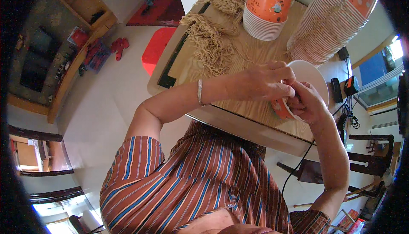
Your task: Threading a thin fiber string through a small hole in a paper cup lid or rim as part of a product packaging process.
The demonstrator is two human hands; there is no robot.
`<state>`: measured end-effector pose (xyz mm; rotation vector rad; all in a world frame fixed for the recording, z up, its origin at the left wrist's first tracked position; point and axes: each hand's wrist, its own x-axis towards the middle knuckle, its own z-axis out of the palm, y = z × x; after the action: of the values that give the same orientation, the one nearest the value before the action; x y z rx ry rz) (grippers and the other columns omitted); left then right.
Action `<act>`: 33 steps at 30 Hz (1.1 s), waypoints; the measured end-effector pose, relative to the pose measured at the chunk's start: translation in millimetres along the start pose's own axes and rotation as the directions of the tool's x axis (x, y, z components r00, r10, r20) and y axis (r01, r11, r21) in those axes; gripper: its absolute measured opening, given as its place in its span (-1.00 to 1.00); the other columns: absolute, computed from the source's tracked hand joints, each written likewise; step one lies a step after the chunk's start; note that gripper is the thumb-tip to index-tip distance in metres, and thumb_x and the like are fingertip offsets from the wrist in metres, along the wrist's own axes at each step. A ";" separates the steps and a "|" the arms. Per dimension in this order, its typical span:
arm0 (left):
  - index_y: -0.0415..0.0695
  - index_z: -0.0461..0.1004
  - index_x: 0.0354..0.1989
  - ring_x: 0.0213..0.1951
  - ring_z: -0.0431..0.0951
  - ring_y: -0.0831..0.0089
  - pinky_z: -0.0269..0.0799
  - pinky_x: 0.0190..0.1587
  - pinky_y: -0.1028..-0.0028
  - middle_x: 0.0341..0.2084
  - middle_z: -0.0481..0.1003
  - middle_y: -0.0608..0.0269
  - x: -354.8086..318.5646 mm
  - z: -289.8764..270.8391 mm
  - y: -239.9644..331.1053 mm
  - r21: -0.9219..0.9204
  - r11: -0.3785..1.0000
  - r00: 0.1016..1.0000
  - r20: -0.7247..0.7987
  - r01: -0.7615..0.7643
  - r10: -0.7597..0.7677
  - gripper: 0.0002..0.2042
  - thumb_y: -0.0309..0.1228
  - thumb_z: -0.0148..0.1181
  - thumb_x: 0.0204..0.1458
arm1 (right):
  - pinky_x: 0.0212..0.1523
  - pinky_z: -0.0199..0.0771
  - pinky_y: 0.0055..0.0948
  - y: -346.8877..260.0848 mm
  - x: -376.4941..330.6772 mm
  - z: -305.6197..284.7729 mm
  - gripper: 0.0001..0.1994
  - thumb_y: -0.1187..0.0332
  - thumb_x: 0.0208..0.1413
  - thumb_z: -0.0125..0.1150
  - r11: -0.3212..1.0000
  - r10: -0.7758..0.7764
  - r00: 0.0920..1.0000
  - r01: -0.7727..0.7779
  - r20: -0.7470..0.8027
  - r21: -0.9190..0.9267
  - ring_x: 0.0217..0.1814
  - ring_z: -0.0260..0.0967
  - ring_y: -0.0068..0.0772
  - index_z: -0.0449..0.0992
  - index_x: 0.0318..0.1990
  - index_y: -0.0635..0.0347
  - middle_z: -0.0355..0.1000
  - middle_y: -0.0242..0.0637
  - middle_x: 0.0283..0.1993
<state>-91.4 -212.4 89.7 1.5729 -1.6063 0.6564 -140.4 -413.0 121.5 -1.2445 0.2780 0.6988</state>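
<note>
Above the near right part of the table, an orange patterned paper tub point(281, 109) is tilted on its side. The fingers of my right hand point(307, 102) curl over its rim and into its mouth, gripping it. My left hand point(272, 81) reaches across from the left, its fingers bent and pinched together at the tub's mouth, right beside my right fingers. Whatever the pinch holds is too small or hidden to make out. Just behind the hands shows a round white surface point(314, 77), partly covered by them. A heap of tan crinkled strands point(208, 42) lies beyond my left forearm.
A short stack of upside-down paper tubs point(268, 10) stands at the table's far side. Farther right leans a taller stack point(328, 23), with tan strands across it. Black cables point(351, 117) lie right of the table point(243, 110). A red stool point(156, 48) stands left; a dark chair point(366, 157), right.
</note>
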 end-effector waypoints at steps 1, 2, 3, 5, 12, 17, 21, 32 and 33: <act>-0.12 0.49 -0.30 -0.20 0.46 0.22 0.42 -0.15 0.29 -0.28 0.42 0.19 1.8 -2.4 1.9 0.033 0.999 0.999 0.032 0.009 -0.010 -0.86 -0.42 0.27 -0.02 | -0.84 -0.13 -0.65 0.1 -0.4 1.1 -0.78 0.22 0.23 0.03 1.000 -0.006 1.000 0.006 -0.008 0.009 -0.79 -0.02 -0.74 0.41 -0.40 0.13 0.17 -0.55 -0.69; -0.12 0.49 -0.30 -0.20 0.46 0.22 0.42 -0.15 0.29 -0.28 0.42 0.19 1.3 -2.3 2.7 0.035 0.999 0.999 0.033 0.010 -0.012 -0.86 -0.42 0.27 -0.02 | -0.84 -0.13 -0.65 0.1 -0.2 1.2 -0.78 0.22 0.23 0.03 1.000 -0.005 1.000 0.005 -0.005 0.009 -0.79 -0.02 -0.74 0.41 -0.40 0.13 0.17 -0.55 -0.69; -0.14 0.49 -0.32 -0.20 0.46 0.22 0.42 -0.16 0.31 -0.30 0.42 0.19 0.4 -1.7 3.5 -0.020 0.997 0.996 0.027 0.081 -0.080 -0.87 -0.43 0.27 -0.02 | -0.84 -0.13 -0.65 0.0 -0.1 0.9 -0.78 0.22 0.23 0.02 1.000 0.002 1.000 -0.002 0.000 0.000 -0.79 -0.02 -0.73 0.41 -0.39 0.13 0.17 -0.55 -0.68; -0.15 0.49 -0.34 -0.21 0.46 0.21 0.42 -0.16 0.33 -0.31 0.42 0.18 -1.3 2.2 3.1 -0.079 0.986 0.989 0.025 0.148 -0.147 -0.88 -0.43 0.27 -0.02 | -0.84 -0.14 -0.65 1.1 -0.4 -1.7 -0.78 0.23 0.24 0.01 1.000 0.008 1.000 -0.008 0.001 -0.008 -0.79 -0.03 -0.73 0.42 -0.39 0.13 0.18 -0.54 -0.68; -0.18 0.54 -0.30 -0.18 0.45 0.36 0.38 -0.08 0.43 -0.30 0.42 0.21 -16.9 8.1 6.2 -0.463 0.750 0.839 -0.024 0.473 -0.544 -0.89 -0.45 0.24 0.01 | -0.71 0.05 -0.65 -0.9 -5.5 2.3 -0.81 0.26 0.20 0.07 0.975 -0.138 0.990 0.138 0.014 -0.175 -0.69 0.08 -0.70 0.45 -0.35 0.18 0.21 -0.52 -0.62; -0.18 0.57 -0.27 -0.16 0.43 0.42 0.34 -0.04 0.45 -0.30 0.45 0.25 -20.7 8.3 14.5 -0.549 0.595 0.715 0.007 0.587 -0.700 -0.89 -0.46 0.21 0.05 | -0.65 0.12 -0.65 -2.9 -5.5 8.5 -0.84 0.29 0.15 0.16 0.943 -0.206 0.976 0.180 -0.065 -0.278 -0.63 0.13 -0.70 0.48 -0.33 0.19 0.26 -0.51 -0.57; -0.26 0.55 -0.29 -0.23 0.46 0.49 0.40 -0.15 0.51 -0.34 0.45 0.25 -17.7 15.9 13.0 -0.538 0.593 0.678 -0.054 0.599 -0.733 -0.90 -0.54 0.22 0.01 | -0.64 0.15 -0.64 -2.2 -6.2 11.1 -0.87 0.33 0.11 0.19 0.919 -0.263 0.962 0.226 -0.078 -0.322 -0.62 0.15 -0.69 0.48 -0.32 0.19 0.28 -0.50 -0.55; -0.24 0.56 -0.33 -0.30 0.47 0.47 0.38 -0.21 0.47 -0.42 0.47 0.24 -6.7 11.7 1.8 -0.366 0.604 0.655 0.019 0.707 -0.755 -0.84 -0.38 0.25 0.04 | -0.43 0.35 -0.58 15.3 5.2 4.0 -0.93 0.44 0.08 0.18 0.463 -0.686 0.727 0.437 0.000 -0.771 -0.45 0.29 -0.65 0.42 -0.33 0.19 0.38 -0.48 -0.45; -0.24 0.56 -0.33 -0.30 0.47 0.46 0.38 -0.21 0.45 -0.42 0.47 0.23 -8.4 13.6 -1.5 -0.348 0.618 0.673 0.050 0.705 -0.738 -0.82 -0.36 0.24 0.05 | -0.40 0.37 -0.56 17.5 5.0 6.9 -0.93 0.45 0.08 0.18 0.443 -0.721 0.693 0.457 -0.004 -0.771 -0.43 0.31 -0.64 0.41 -0.32 0.20 0.39 -0.45 -0.45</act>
<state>-92.9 -218.7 75.0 1.6988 -0.8012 -0.0059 -148.7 -402.3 107.5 -2.1002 -0.2294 -0.1086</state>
